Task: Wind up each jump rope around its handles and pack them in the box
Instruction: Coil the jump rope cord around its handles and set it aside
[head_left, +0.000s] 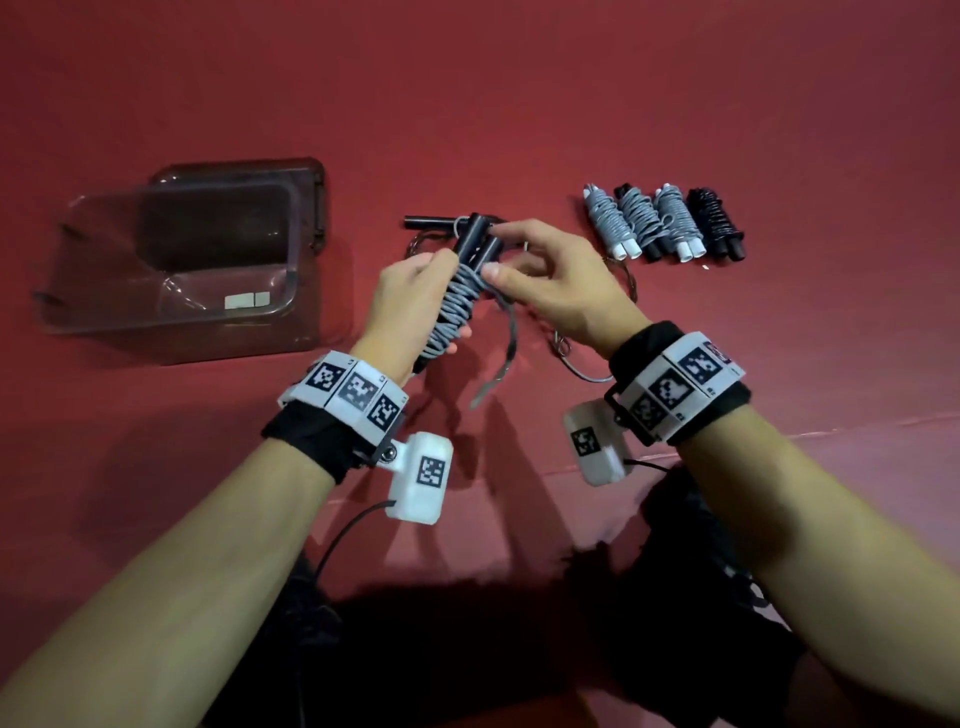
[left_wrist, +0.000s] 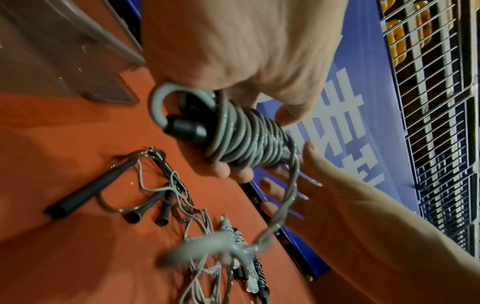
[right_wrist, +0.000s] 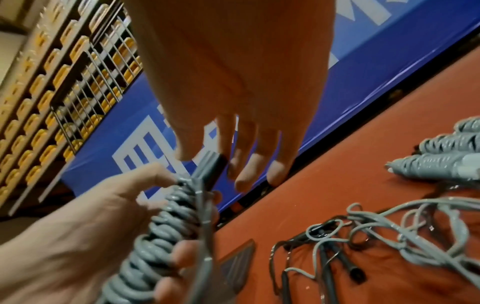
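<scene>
Clamping the half-wound grey rope just right of the box, the left hand steadies coils while the right hand pinches the loose tail to wrap.

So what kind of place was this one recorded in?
Probably a staged recording area in a storeroom or warehouse: a red-covered table, a blue printed banner along its far edge, and wire racks of yellow items behind.

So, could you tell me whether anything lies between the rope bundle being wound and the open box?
Nothing visible does. The left hand holds the bundle just right of the clear box, whose top is open, and only bare red table lies between them.
</scene>
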